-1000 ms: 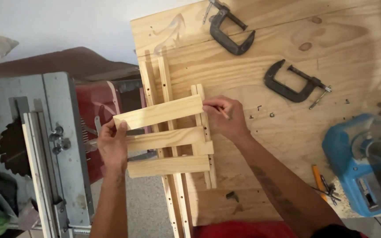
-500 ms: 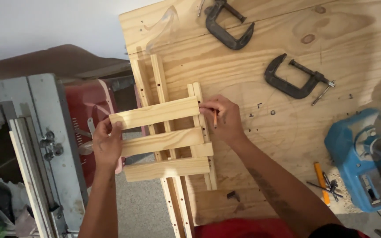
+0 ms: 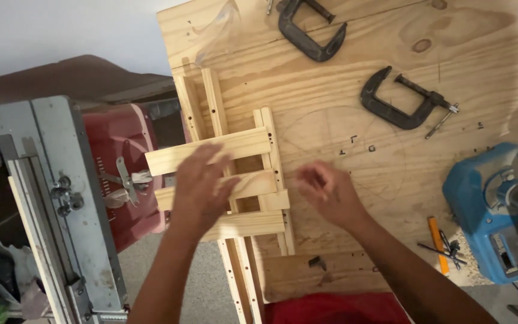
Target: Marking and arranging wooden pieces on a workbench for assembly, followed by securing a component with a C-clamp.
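A small frame of pale wooden slats point(image 3: 244, 144) lies at the left edge of a plywood workbench point(image 3: 463, 42), three cross slats over long upright strips, overhanging the edge. My left hand point(image 3: 202, 183) lies flat and spread over the middle slats, blurred by motion. To the right of the frame, over the plywood, hovers my right hand point(image 3: 326, 192), fingers loosely curled and holding nothing I can see.
Two dark C-clamps point(image 3: 310, 30) point(image 3: 403, 99) lie on the bench at the back. A blue power tool point(image 3: 505, 210) sits at the right edge, with an orange pencil point(image 3: 437, 243) and screws beside it. A grey table saw point(image 3: 49, 204) stands left, a red bin point(image 3: 124, 174) between.
My right hand has let go of the top slat's right end and drawn back to the right. My left hand has slid from the slats' left ends onto the frame's middle.
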